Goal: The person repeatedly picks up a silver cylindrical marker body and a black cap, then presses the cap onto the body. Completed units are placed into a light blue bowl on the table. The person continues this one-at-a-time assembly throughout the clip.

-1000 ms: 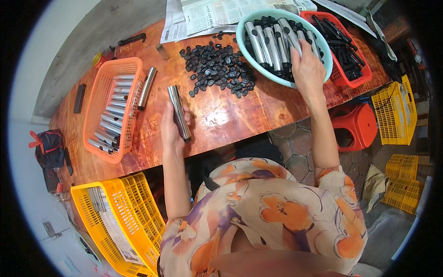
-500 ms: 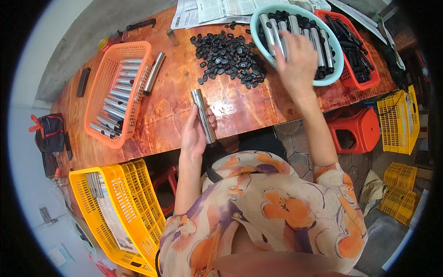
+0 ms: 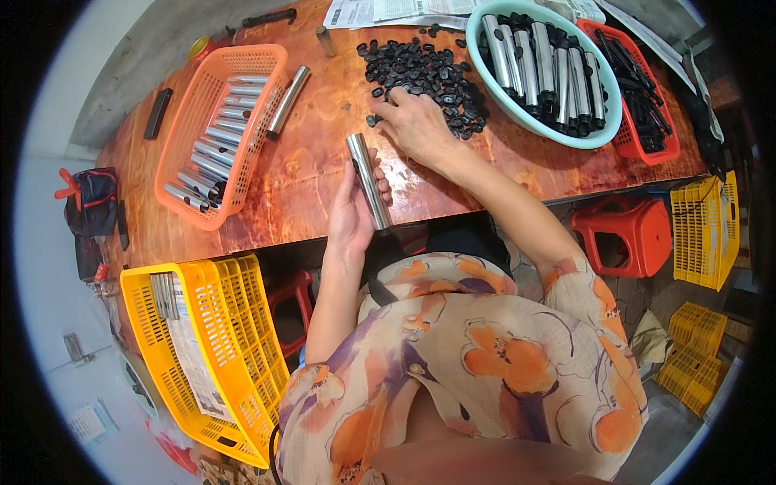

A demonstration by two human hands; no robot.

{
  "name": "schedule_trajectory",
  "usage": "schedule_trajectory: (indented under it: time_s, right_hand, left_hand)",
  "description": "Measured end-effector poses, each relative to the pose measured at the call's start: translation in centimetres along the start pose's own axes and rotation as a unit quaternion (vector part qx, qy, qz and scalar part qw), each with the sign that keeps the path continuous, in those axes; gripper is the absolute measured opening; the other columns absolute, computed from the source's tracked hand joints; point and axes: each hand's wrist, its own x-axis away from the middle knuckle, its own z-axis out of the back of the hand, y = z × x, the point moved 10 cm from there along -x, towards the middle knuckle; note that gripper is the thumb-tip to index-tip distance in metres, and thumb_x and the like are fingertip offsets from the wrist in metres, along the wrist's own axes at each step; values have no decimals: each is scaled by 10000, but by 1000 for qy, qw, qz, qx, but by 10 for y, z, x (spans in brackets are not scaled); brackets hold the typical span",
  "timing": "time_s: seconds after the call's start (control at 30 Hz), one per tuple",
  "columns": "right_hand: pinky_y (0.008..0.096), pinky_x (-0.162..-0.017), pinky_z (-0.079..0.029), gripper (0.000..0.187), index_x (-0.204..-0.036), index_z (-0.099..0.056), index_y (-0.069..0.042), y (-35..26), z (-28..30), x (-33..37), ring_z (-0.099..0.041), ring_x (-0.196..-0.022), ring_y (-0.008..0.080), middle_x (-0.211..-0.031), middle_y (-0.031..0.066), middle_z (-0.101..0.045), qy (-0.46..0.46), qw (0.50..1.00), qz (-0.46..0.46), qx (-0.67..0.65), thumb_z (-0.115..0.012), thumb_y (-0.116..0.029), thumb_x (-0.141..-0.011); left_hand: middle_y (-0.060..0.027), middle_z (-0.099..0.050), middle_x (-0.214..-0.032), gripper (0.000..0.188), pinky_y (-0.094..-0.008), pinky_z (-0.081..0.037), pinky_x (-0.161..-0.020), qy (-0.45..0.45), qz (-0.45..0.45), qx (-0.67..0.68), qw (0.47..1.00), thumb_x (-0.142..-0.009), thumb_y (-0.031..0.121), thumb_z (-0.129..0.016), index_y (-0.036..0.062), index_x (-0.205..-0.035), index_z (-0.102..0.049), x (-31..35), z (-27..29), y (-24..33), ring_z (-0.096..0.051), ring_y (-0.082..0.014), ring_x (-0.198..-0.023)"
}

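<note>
My left hand [image 3: 352,208] is closed round a shiny metal tube [image 3: 368,179], held tilted above the front edge of the table, its upper end leaning left. Just beyond it, my right hand [image 3: 416,128] reaches over the near left side of a pile of small black oval plastic pieces [image 3: 424,69]. Its fingers are bent and closed on one black oval piece [image 3: 373,120] at the fingertips; the hand hides part of the pile.
A light-blue basin [image 3: 618,121] of metal tubes with black ends stands right of the pile, beside a red basket [image 3: 667,152] of black parts. At left are an orange basket [image 3: 279,61] of tubes and a loose tube [image 3: 288,102]. Yellow crates [image 3: 234,323] stand below.
My right hand has left the tubes in the basin and moved left to the pile of black pieces. My left hand still holds the metal tube. The whole view has shifted slightly.
</note>
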Motion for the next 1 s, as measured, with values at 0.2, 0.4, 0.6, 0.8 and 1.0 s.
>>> schedule_trajectory:
  time_s: [0.2, 0.4, 0.6, 0.8, 1.0]
  right_hand:
    - [369, -695, -378, 150, -902, -657, -90, -17, -20, 9, -564, -779, 230, -806, 68, -528, -13, 998, 54, 24, -663, -167, -773]
    - [381, -682, -403, 168, -854, -622, -72, -21, -12, 15, -575, -752, 267, -794, 74, -555, -37, 998, 15, -42, -691, -182, -748]
    - [445, -667, -490, 228, -858, -612, -31, -9, -27, 7, -622, -779, 348, -813, 138, -642, -178, 980, -51, -79, -679, -231, -772]
    - [417, -607, -479, 277, -909, -587, -21, -8, -10, 13, -613, -646, 314, -655, 117, -612, -77, 988, -35, -127, -679, -259, -805]
    - [328, -688, -393, 260, -941, -615, -88, -61, 44, 18, -558, -578, 208, -658, 61, -607, -7, 988, 59, -143, -705, -279, -788]
  left_hand:
    - [-52, -515, -916, 429, -302, -447, -732, 10, -14, 14, 1000, -986, 366, -397, 67, -1290, -435, 0, 9, 2, -483, -169, -799]
    - [-65, -532, -914, 408, -303, -463, -748, 42, -37, -3, 998, -984, 354, -416, 73, -1276, -455, 3, 15, 6, -511, -182, -808]
    - [-102, -580, -922, 349, -331, -507, -738, 103, -54, -58, 992, -982, 330, -431, 36, -1160, -494, 11, 20, 18, -575, -201, -812]
    - [-81, -597, -890, 315, -317, -510, -694, 130, -107, -107, 980, -993, 327, -405, 59, -1101, -528, 17, 16, 33, -590, -176, -771]
    - [-54, -606, -889, 318, -289, -507, -684, 110, -107, -130, 980, -990, 317, -425, 61, -1131, -552, 19, -5, 32, -588, -147, -760]
